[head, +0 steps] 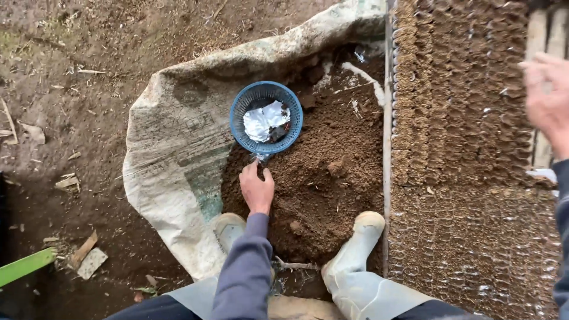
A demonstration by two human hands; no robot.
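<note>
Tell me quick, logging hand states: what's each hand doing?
Left hand: closed on the blue basket's handle.
Right hand: blurred, empty, over the seedling tray.

Right hand (550,98): motion-blurred and cut by the frame's right edge; grip state indeterminate. Basket (266,118) handle: hidden under the left hand (256,188) fingers. Green object (25,266): cropped at the left edge, unidentifiable.

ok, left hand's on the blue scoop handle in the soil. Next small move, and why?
Probably dip the scoop forward into the soil and lift. The left hand grips its handle, its basket lies on the heap lined with white plastic and nearly empty, and the tray cells at right look filled unevenly. The right hand is blurred over the tray.
</note>
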